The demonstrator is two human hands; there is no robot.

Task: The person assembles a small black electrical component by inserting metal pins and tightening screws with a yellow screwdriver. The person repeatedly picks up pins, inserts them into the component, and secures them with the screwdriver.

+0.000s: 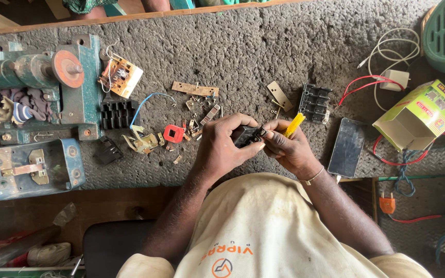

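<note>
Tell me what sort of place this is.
Probably a small electrical repair bench. Loose metal contacts and black plastic parts lie scattered on the rough mat, a green vise sits at one end, and both hands work a small black part.

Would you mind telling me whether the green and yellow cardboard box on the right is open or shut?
Open. The cardboard box lies on its side on the mat, end flaps spread, its brown inside showing and apparently empty.

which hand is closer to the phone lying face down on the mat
Right. The right hand, holding a yellow-handled tool, sits just left of the phone in the picture. The left hand grips a small black part farther away, beyond the right hand.
</note>
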